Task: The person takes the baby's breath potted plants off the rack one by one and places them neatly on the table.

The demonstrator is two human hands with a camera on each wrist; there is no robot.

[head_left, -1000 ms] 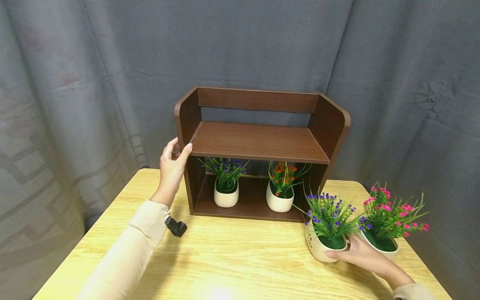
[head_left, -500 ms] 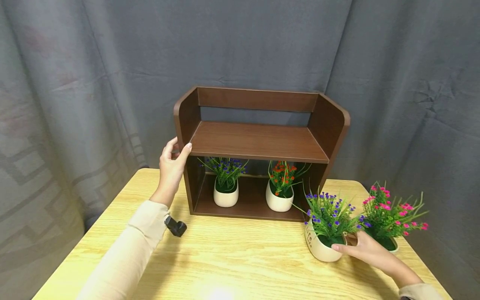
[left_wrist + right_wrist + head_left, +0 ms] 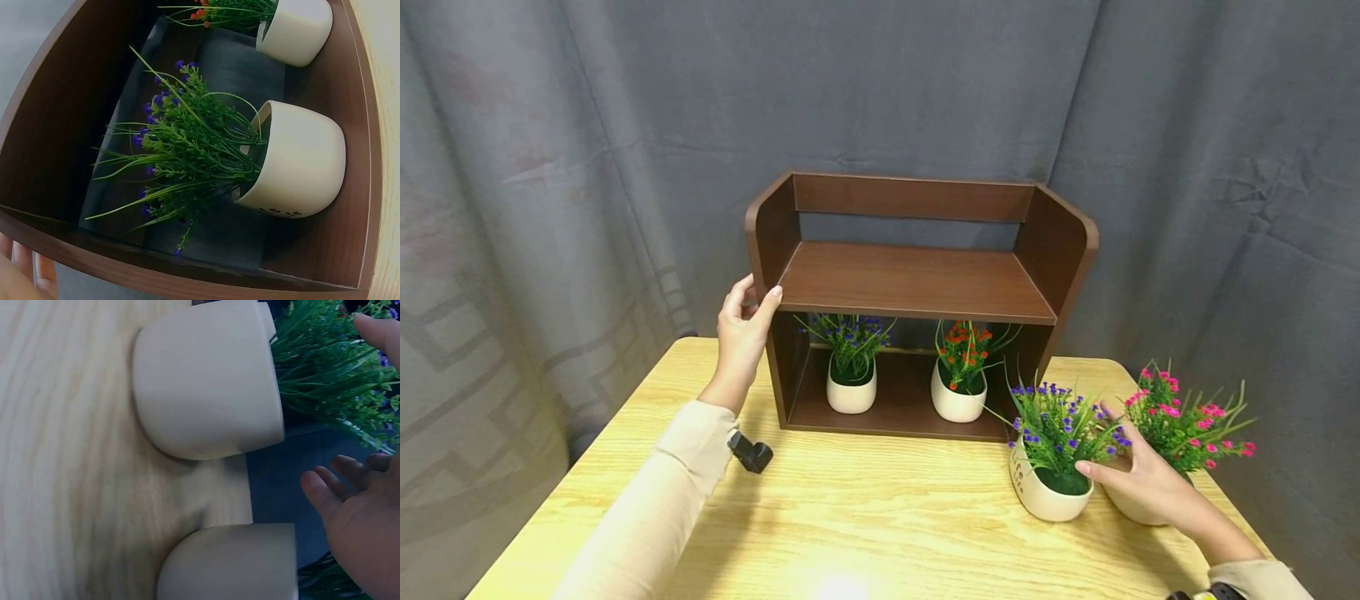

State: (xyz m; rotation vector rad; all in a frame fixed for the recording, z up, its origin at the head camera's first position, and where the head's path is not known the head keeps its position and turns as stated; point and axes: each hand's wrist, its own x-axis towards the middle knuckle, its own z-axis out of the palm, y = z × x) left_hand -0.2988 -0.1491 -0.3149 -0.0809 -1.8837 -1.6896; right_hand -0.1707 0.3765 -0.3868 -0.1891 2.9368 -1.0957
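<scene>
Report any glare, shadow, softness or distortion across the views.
Head: white glare on the table at the bottom edge, shadow beside the left sleeve; left wrist: the shelf goes near black at picture left, edges look bowed; right wrist: dim, table grain soft, shadow between upper pot and lower pot.

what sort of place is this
Likely indoors, perhaps a curtained-off demo corner: a grey curtain hangs behind a table, and a shelf stands on that table.

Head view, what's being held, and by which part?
The left hand grips the brown shelf by its left side panel; the right hand holds nothing.
</scene>
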